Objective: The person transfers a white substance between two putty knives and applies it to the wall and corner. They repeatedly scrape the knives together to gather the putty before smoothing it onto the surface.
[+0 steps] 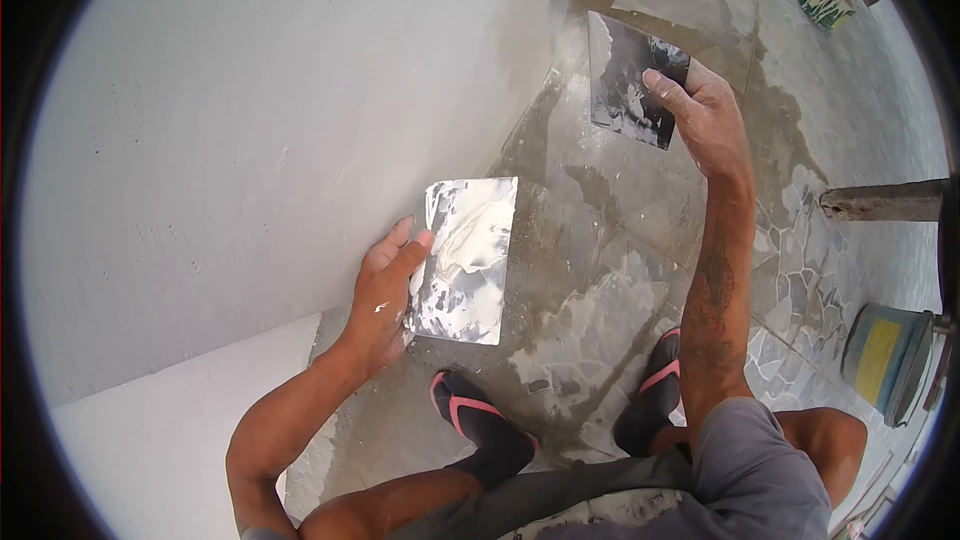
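Note:
My left hand (385, 280) grips a flat rectangular plate (470, 305) by its left edge, thumb on top. White paste lies thick and smeared across the plate's upper face. Farther forward and to the right, my right hand (710, 120) holds a dark putty blade (630, 70), thumb on its face and fingers hidden behind. Streaks of white paste mark this blade, mostly along its left and lower edges. The two tools are apart from each other. A smooth grey-white wall (250, 120) rises on the left, close to my left hand.
My feet in dark socks and pink-strapped sandals (480, 415) stand on a stained floor (590, 310). To the right are a grey bucket with a yellow patch (880, 365) and a wooden post (880, 203). A paint-marked pail (825, 2) stands at the far right.

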Action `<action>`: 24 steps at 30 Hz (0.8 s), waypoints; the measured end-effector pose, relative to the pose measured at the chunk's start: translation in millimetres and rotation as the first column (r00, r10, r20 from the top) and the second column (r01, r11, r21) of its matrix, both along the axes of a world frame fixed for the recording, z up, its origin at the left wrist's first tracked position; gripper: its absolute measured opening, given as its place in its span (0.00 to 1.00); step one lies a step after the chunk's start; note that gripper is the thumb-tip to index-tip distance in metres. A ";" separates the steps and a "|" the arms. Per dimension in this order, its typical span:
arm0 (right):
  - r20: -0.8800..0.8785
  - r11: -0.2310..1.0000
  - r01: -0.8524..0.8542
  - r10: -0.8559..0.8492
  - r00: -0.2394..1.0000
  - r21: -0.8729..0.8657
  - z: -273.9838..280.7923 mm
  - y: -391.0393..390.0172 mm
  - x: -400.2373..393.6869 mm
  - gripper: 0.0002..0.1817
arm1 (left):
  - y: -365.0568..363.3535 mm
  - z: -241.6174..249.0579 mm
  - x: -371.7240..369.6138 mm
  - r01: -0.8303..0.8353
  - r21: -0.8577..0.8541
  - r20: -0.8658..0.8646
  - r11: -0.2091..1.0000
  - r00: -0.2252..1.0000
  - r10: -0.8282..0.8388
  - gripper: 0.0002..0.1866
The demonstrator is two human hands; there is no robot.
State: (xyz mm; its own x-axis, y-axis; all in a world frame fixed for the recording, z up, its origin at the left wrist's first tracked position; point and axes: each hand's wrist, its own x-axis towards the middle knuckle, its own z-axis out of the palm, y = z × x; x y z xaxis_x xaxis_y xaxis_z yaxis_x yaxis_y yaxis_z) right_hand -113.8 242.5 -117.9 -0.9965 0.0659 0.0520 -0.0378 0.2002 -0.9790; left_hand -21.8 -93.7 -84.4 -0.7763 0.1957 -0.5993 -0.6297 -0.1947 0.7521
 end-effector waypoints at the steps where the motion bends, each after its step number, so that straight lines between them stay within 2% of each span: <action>1: -0.067 0.985 -0.041 0.053 0.996 0.168 17.3 -0.4 7.1 0.14 | -1.3 -1.6 -0.1 0.008 0.005 -0.004 1.000 1.000 -0.008 0.27; 2: -0.123 0.940 -0.072 0.119 0.985 0.333 33.7 -1.2 13.0 0.15 | -2.5 -5.4 -0.7 0.015 -0.001 -0.003 1.000 1.000 -0.015 0.27; 3: -0.234 0.897 -0.168 0.281 0.931 0.408 47.6 -0.6 15.7 0.15 | -4.1 -11.0 -1.4 0.017 -0.007 0.003 1.000 1.000 -0.017 0.28; 4: -0.327 0.837 -0.251 0.440 0.836 0.486 58.4 -1.2 17.4 0.16 | -6.0 -15.1 -1.1 0.017 -0.014 0.011 1.000 1.000 -0.017 0.28; 5: -0.385 0.778 -0.291 0.553 0.739 0.557 66.3 -5.7 18.8 0.19 | 0.7 -10.6 0.0 -0.046 -0.096 0.018 0.994 0.999 0.047 0.29; 6: -0.430 0.714 -0.314 0.652 0.624 0.626 73.1 -12.1 20.2 0.23 | 0.8 -10.0 -1.7 -0.003 -0.057 0.015 0.998 1.000 0.004 0.29; 8: -0.325 0.596 -0.416 0.764 0.557 0.687 90.0 -29.7 37.9 0.26 | -0.5 -10.5 -7.0 0.092 0.025 -0.010 0.995 0.996 -0.092 0.29; 9: -0.270 0.531 -0.457 0.810 0.520 0.714 95.0 -37.4 47.7 0.28 | -1.5 -13.0 -7.1 0.087 0.024 -0.005 0.996 0.996 -0.087 0.29; 12: -0.255 0.480 -0.488 0.852 0.457 0.728 87.4 -52.6 62.9 0.29 | -2.3 -11.6 -7.5 0.140 0.062 -0.020 0.988 0.990 -0.139 0.29; 13: -0.227 0.458 -0.474 0.856 0.465 0.752 85.3 -54.7 66.4 0.33 | -3.1 -13.3 -6.0 0.118 0.043 -0.023 0.992 0.993 -0.117 0.29; 16: -0.157 0.372 -0.441 0.879 0.450 0.817 81.6 -67.7 72.5 0.32 | -2.4 -18.7 0.0 0.044 -0.029 -0.019 0.999 0.999 -0.045 0.28; 18: -0.174 0.370 -0.403 0.878 0.446 0.837 71.0 -74.8 78.7 0.26 | 2.8 -11.3 5.9 -0.018 -0.104 -0.004 0.994 1.000 0.018 0.28; 19: -0.183 0.370 -0.381 0.877 0.445 0.847 66.0 -77.6 81.3 0.23 | 1.8 -10.5 6.9 0.018 -0.080 -0.011 0.997 1.000 -0.019 0.27; 21: -0.207 0.366 -0.340 0.883 0.422 0.866 61.6 -81.3 84.2 0.21 | -1.8 -9.0 6.0 0.096 -0.030 -0.033 0.995 0.995 -0.097 0.27; 24: -0.216 0.354 -0.308 0.890 0.402 0.883 55.6 -86.4 88.4 0.21 | -2.6 -6.6 9.7 0.118 -0.001 -0.041 0.993 0.992 -0.118 0.26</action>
State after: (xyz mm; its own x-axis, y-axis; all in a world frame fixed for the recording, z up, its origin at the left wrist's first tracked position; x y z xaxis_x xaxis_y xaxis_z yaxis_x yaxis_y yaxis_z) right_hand -25.4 156.1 -62.3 -0.3762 -0.8782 0.2955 -0.9210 0.3197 -0.2225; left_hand -12.2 -96.3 -91.0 -0.7718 0.2885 -0.5667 -0.6167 -0.1222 0.7777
